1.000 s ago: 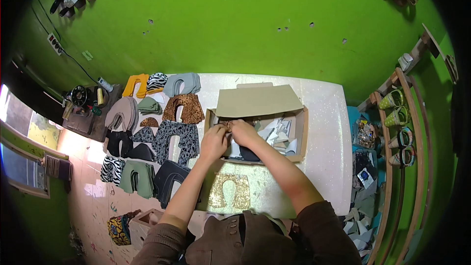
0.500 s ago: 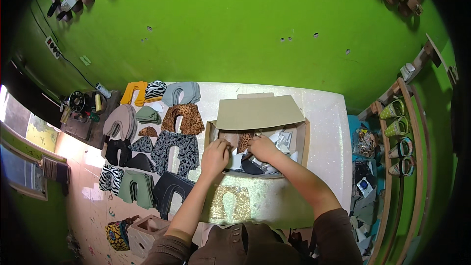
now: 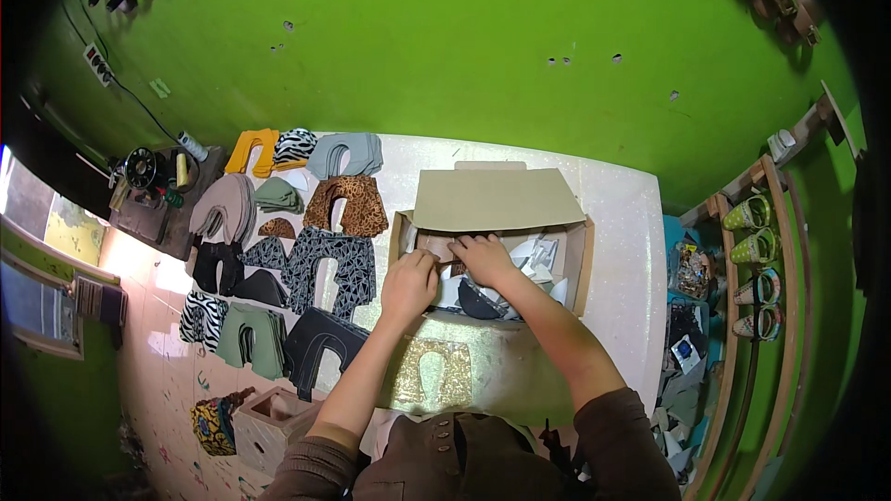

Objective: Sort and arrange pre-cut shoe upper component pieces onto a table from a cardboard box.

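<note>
Both hands are inside the open cardboard box [image 3: 577, 264] near the counter's [image 3: 620, 223] far edge; left hand [image 3: 408, 284] and right hand [image 3: 483, 258] together pinch a brown piece [image 3: 438, 248].

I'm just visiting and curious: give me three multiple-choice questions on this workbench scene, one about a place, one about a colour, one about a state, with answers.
1. Where are both hands?
A. inside the open cardboard box
B. on the sewing machine
C. on the shoe rack

2. What colour is the wall behind the table?
A. white
B. bright green
C. red

3. How is the box's lid?
A. taped shut
B. missing
C. flipped open toward the wall

Answers:
1 A, the left hand and right hand meet over the pieces in the cardboard box.
2 B, the wall is bright green.
3 C, the lid stands folded back behind the box, away from the person.
</note>
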Demonstrator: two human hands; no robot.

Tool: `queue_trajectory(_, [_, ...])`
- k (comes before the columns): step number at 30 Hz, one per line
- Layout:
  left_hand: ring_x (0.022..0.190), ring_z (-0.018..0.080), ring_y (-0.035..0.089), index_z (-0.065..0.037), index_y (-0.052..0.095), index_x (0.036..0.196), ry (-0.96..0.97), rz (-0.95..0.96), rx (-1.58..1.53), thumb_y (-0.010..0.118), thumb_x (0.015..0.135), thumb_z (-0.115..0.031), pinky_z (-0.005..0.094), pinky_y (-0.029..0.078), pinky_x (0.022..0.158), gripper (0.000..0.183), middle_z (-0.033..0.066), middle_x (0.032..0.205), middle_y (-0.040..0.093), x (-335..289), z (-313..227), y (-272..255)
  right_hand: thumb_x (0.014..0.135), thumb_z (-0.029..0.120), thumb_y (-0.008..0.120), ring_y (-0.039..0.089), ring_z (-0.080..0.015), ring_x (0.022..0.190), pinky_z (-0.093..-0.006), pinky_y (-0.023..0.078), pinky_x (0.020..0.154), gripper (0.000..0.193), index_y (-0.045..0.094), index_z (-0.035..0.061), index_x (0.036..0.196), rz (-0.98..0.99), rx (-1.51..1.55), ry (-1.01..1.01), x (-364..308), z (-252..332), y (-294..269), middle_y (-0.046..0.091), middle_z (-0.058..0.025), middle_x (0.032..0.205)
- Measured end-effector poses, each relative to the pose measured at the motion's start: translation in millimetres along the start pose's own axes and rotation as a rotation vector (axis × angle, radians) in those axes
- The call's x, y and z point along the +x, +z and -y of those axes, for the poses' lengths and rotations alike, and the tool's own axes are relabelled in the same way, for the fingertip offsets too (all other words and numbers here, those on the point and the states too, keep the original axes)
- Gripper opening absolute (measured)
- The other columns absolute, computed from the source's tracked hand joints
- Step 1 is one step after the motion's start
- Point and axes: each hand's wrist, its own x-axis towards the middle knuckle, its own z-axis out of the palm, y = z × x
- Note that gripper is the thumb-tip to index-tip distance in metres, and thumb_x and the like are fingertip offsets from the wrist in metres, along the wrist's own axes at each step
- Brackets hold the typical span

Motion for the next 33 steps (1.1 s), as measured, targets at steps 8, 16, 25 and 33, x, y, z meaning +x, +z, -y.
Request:
queue_trajectory(8, [0.079, 0.0285, 0.056, -0.003, 0.057, 0.083, 0.024, 0.021, -0.019, 0.054, 0.075, -0.01, 0.0384, 0.046, 0.071, 0.011, 0.0108, 0.084, 0.058, -2.1, 1.7, -2.3, 0.074, 0.01, 0.055, 0.054, -0.0217, 0.094, -0.0364, 0.039, 0.079, 0.021, 0.057, 0.0132, 0.095, -0.022, 0.01, 0.032, -4.1, 1.1, -21.8, 0.059, -0.0033, 0.097])
queue_trajectory(16, [0.082, 0.0246, 0.058, -0.002, 0.058, 0.096, -0.041, 0.078, -0.308, 0.054, 0.081, -0.01, 0.0323, 0.046, 0.073, 0.018, 0.0119, 0.086, 0.058, 4.1, -2.4, -6.4, 0.073, 0.016, 0.068, 0.059, -0.018, 0.083, -0.0292, 0.046, 0.075, 0.032, 0.06, 0.0044, 0.101, -0.208, 1.026, 0.388, -35.1, 3.4, -77.2, 0.063, -0.0076, 0.089])
queue_trajectory(25, [0.082, 0.0079, 0.055, 0.0, 0.055, 0.103, -0.337, 0.319, -0.902, 0.058, 0.085, -0.016, 0.0211, 0.044, 0.074, 0.024, 0.0034, 0.092, 0.059, 1.0, -21.9, 6.3, 0.084, 0.017, 0.058, 0.056, -0.0084, 0.082, -0.0224, 0.043, 0.075, 0.023, 0.06, -0.0004, 0.099, -0.093, 1.634, 0.564, -63.6, 18.4, -78.5, 0.062, -0.0029, 0.09])
queue_trajectory(33, [0.074, 0.0051, 0.051, -0.004, 0.055, 0.091, -0.604, 0.147, -1.242, 0.051, 0.088, -0.016, 0.0211, 0.045, 0.071, 0.013, -0.0007, 0.083, 0.055, -10.6, -12.5, 7.2, 0.085, 0.006, 0.052, 0.054, -0.011, 0.091, -0.024, 0.04, 0.082, 0.029, 0.051, 0.0021, 0.114, -0.264, 1.782, 0.675, -83.6, 17.4, -78.0, 0.058, -0.0029, 0.101])
